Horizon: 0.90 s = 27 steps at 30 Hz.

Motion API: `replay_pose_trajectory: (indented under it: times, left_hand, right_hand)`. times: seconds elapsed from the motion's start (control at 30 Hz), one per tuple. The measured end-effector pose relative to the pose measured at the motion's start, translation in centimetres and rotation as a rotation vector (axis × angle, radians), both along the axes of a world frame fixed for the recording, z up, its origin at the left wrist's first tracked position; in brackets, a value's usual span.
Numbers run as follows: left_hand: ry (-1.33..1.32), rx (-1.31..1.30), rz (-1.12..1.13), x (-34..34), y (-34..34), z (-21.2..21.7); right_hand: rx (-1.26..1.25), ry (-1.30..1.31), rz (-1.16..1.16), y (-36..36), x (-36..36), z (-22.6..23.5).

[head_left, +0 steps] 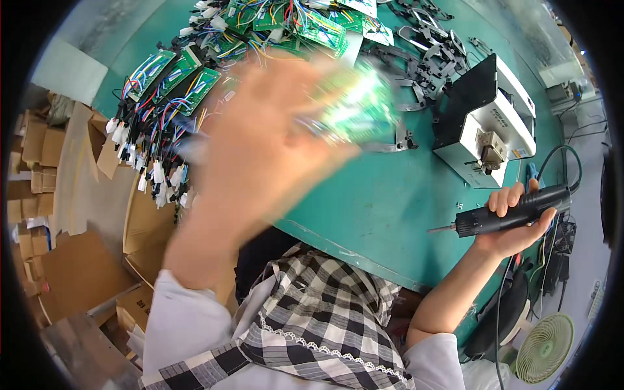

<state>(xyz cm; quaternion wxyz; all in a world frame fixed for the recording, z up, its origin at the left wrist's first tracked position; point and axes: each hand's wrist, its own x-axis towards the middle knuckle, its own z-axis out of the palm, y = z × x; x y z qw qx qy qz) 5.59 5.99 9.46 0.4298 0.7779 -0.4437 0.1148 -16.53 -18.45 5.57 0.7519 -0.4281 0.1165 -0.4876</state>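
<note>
My left hand (pixel 263 123) is raised over the bench, smeared by motion, and closed around the edge of a green circuit board (pixel 359 107). Coloured wires seem to trail from that board near my fingers, too blurred to follow. On the right, my right hand (pixel 510 239) grips a black electric screwdriver (pixel 480 221), its bit pointing left over the bench edge. Wired circuit boards (pixel 174 77) with white plugs (pixel 158 172) lie in a heap beyond and left of my left hand. Several dark curved plastic brackets (pixel 432 49) are piled at the back, right of the boards.
A black and white screw feeder box (pixel 478 123) stands on the green bench (pixel 364 208), with tiny screws (pixel 459 205) nearby. Cardboard boxes (pixel 84 273) fill the left side below the bench. A pale green fan (pixel 545 348) and the screwdriver's cable (pixel 499 318) are at lower right.
</note>
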Motion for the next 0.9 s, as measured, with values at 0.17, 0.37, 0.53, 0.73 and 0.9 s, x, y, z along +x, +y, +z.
replay_pose_trajectory:
  times: [0.17, 0.37, 0.53, 0.73, 0.9]
  left_hand:
    - [0.159, 0.675, 0.578, 15.2, 10.8, 4.9]
    - [0.287, 0.472, 0.393, 15.9, 11.3, 3.0]
    - [0.065, 0.488, 0.445, 14.2, 11.1, 2.9]
    - [-0.348, 0.566, 0.568, 11.9, 9.1, 3.3]
    - [-0.166, 0.299, 0.106, 4.7, -3.1, 2.4]
  right_hand:
    - [0.108, 0.037, -0.055, -0.6, 0.7, -1.0]
    - [0.082, 0.061, -0.105, -0.5, 0.7, -1.5]
    - [0.089, 0.055, -0.13, -0.5, 0.0, -1.3]
    - [0.136, 0.043, -0.142, 0.0, 0.2, -0.8]
    - [0.128, 0.062, -0.165, 0.3, 0.3, -0.9]
